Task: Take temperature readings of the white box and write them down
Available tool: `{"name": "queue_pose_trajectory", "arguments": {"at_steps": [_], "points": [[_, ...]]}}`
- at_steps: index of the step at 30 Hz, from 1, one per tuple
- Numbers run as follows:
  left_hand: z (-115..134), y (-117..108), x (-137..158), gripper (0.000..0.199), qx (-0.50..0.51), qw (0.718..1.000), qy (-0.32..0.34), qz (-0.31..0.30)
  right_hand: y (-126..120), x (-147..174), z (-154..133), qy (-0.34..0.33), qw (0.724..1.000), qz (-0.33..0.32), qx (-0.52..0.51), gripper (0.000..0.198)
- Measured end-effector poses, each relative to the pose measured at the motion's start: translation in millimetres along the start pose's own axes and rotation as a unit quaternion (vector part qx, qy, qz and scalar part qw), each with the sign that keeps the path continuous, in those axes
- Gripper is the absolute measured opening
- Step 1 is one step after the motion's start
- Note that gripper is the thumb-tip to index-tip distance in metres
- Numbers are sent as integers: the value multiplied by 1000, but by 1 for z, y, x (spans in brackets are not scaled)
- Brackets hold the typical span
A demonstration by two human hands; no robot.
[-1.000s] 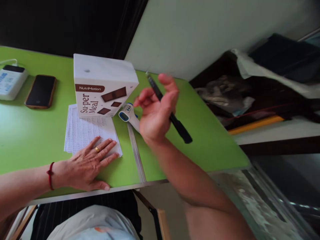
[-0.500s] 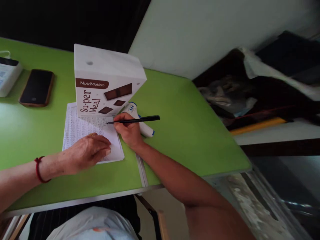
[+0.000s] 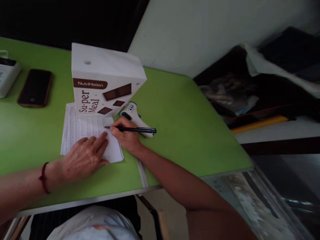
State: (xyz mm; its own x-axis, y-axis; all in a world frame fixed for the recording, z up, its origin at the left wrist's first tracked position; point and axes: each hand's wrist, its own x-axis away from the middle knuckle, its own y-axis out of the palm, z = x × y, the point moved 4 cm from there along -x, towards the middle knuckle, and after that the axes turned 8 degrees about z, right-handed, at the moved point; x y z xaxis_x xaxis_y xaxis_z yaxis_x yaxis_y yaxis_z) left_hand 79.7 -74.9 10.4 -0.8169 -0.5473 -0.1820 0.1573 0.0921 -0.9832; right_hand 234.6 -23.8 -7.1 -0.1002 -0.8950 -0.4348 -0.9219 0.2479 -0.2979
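A black pen (image 3: 140,129) is held in my right hand (image 3: 127,136), its tip at the paper near the end of the written lines. The stack of paper (image 3: 115,150) lies on the green table, its upper left covered in small handwriting. My left hand (image 3: 86,156) rests flat on the lower part of the sheet, fingers stretched out and a ring on one finger. Behind the paper stands a white box (image 3: 110,71) printed "NutriMotion Su-per Meal", covering the sheet's top edge. Beside my right hand, partly hidden by it, is a white and blue infrared thermometer (image 3: 132,111).
A smartphone (image 3: 36,87) lies face up at the left, near a white device (image 3: 7,76) with a cable. The green table (image 3: 190,133) ends at the right beside a dark shelf with crumpled bags (image 3: 230,93). A wall rises behind.
My left hand has flattened and spread its fingers on the paper. My right hand has shifted slightly left and down, and the pen's rear end has dipped.
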Motion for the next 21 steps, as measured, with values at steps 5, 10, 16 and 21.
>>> {"name": "queue_pose_trajectory", "arguments": {"at_steps": [5, 10, 16, 21], "points": [[1, 0, 1, 51, -5, 1000, -3, 3, -1, 1, 2, -17, 1000, -3, 9, 14], [1, -1, 3, 50, -26, 999, -5, 19, 0, 0, 1, -41, 999, -15, 20, 16], [1, -2, 3, 50, -34, 999, -7, 9, 1, 0, -2, -67, 997, -20, 46, 17], [1, -1, 2, 49, -40, 999, -9, 2, 1, 1, -2, -64, 996, -18, 55, 17]]}}
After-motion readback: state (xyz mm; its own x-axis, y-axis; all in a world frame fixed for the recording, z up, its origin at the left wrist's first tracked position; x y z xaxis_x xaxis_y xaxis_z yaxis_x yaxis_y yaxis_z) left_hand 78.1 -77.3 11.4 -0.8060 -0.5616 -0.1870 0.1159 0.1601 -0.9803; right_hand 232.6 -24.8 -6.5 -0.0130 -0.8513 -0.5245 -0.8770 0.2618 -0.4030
